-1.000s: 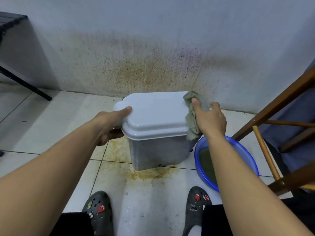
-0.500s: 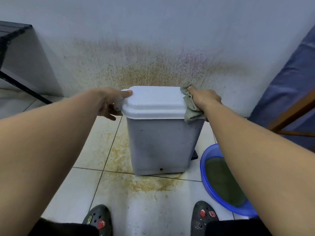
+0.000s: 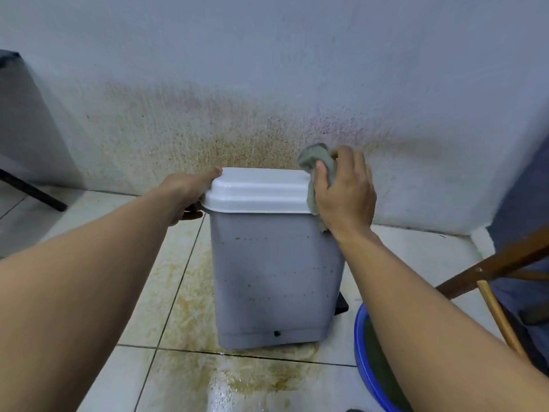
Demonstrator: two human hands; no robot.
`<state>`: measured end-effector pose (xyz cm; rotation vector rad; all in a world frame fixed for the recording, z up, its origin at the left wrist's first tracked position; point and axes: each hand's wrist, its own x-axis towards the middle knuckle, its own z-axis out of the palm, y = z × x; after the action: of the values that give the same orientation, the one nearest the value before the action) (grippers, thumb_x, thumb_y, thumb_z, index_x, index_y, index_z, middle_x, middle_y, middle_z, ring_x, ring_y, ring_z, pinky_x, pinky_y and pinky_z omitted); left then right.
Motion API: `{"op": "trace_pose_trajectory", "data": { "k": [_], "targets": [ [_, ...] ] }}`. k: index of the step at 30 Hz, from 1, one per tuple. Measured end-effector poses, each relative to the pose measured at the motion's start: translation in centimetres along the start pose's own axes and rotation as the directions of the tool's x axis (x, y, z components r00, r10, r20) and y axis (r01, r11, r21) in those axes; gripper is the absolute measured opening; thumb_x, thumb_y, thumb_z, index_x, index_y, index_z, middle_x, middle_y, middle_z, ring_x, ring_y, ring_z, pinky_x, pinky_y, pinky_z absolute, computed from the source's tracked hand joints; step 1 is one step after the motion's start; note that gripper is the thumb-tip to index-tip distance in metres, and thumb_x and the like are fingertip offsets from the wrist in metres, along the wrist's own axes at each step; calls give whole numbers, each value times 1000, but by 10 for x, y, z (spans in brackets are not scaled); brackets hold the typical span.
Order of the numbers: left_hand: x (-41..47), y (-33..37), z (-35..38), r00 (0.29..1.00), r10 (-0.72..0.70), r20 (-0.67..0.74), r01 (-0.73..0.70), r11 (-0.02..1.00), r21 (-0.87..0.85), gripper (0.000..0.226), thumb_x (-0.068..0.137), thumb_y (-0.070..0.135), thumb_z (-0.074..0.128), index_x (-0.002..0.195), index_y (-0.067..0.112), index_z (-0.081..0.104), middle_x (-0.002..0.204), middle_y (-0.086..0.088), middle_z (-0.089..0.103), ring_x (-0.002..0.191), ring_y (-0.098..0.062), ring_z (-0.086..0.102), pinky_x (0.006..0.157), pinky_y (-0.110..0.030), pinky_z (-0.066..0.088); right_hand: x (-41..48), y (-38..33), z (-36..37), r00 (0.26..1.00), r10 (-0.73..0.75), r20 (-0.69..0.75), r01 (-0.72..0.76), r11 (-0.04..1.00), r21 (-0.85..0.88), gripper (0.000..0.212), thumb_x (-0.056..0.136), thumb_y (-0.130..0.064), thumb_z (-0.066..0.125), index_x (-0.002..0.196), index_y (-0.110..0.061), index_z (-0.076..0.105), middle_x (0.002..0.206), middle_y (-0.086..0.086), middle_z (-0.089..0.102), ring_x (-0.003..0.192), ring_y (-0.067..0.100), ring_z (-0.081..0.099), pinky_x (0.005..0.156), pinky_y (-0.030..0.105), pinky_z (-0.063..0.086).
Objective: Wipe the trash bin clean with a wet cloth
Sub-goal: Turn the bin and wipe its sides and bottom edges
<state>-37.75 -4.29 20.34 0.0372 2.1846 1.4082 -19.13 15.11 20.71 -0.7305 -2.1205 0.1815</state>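
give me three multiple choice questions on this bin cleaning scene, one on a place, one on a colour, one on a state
1. Where does the blue basin stand?
A. hanging on the wall
B. on the floor, right of the trash bin
C. left of the bin

2. What colour is the lid?
A. white
B. green
C. black

3. What is the right hand doing?
A. hanging free
B. dipping into water
C. holding the cloth against the lid's right edge

Answers:
1 B: the basin sits on the floor by the bin's right side.
2 A: the lid is white over a grey body.
3 C: thumb and fingers hold the grey-green cloth to the lid, while the left hand grips the opposite edge.
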Motion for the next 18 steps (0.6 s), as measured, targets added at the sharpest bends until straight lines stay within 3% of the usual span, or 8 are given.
{"op": "trace_pose_trajectory", "data": {
  "k": [2, 4, 6, 9, 11, 13, 15, 18],
  "targets": [
    [0, 2, 1, 1000, 2, -10, -2, 1000, -9, 49, 84, 61, 75, 95, 14, 66, 88, -5, 66, 78, -23, 62, 89, -42, 62, -17, 3, -12, 998, 16, -62, -5, 985, 171, 18, 98, -25, 57, 107, -9, 56, 97, 3, 59, 80, 18, 52, 64, 31, 40],
    [-2, 2, 3, 1000, 0, -6, 0, 1000, -1, 47, 85, 62, 73, 94, 16, 64, 86, -4, 63, 79, -23, 60, 90, -42, 61, -33, 16, -22, 928, 317, -197, -235, 906, 352, 17, 97, -23, 58, 107, -9, 55, 84, -4, 57, 73, 10, 52, 68, 31, 44],
    [-1, 2, 3, 1000, -4, -10, 4, 1000, 5, 47, 85, 62, 73, 93, 17, 63, 85, -4, 61, 79, -23, 58, 91, -43, 61, -43, 31, -28, 679, 697, -230, -519, 677, 521, 19, 97, -28, 57, 110, -13, 55, 81, -10, 55, 71, 7, 54, 74, 32, 49],
    [3, 0, 3, 1000, -5, -17, 5, 1000, -3, 49, 84, 63, 74, 92, 17, 62, 82, -3, 60, 77, -23, 58, 90, -43, 62, -56, 42, -29, 410, 905, -110, -666, 380, 643, 18, 98, -33, 58, 108, -18, 54, 85, -12, 55, 76, 7, 57, 66, 12, 46],
    [2, 1, 4, 1000, -5, -21, 5, 1000, 8, 48, 83, 63, 74, 91, 17, 62, 82, -2, 60, 74, -22, 58, 89, -43, 62, -68, 36, -23, 426, 904, -28, -714, 355, 603, 20, 97, -36, 60, 108, -21, 52, 82, -11, 54, 73, 4, 56, 60, 11, 41],
    [3, 1, 2, 1000, 0, -17, 0, 1000, 16, 49, 84, 62, 74, 92, 16, 62, 82, -2, 60, 72, -21, 58, 87, -42, 62, -82, 22, -15, 540, 839, 67, -727, 425, 539, 28, 95, -39, 64, 113, -22, 51, 88, -10, 58, 82, 9, 60, 74, 21, 46],
    [0, 1, 1, 1000, -6, -9, 6, 1000, 15, 49, 84, 61, 75, 94, 15, 62, 83, -4, 59, 70, -20, 57, 83, -40, 63, -96, 11, -8, 670, 726, 153, -693, 537, 481, 50, 89, -36, 71, 131, -19, 50, 114, -1, 63, 108, 17, 61, 97, 30, 48],
    [0, 2, 0, 1000, -21, -17, 21, 1000, -14, 50, 85, 59, 77, 99, 12, 66, 87, -6, 63, 69, -20, 62, 76, -37, 63, -107, 6, -3, 781, 567, 261, -624, 708, 331, 84, 85, -20, 73, 156, -17, 28, 150, 6, 38, 138, 20, 37, 113, 28, 31]
  ]
}}
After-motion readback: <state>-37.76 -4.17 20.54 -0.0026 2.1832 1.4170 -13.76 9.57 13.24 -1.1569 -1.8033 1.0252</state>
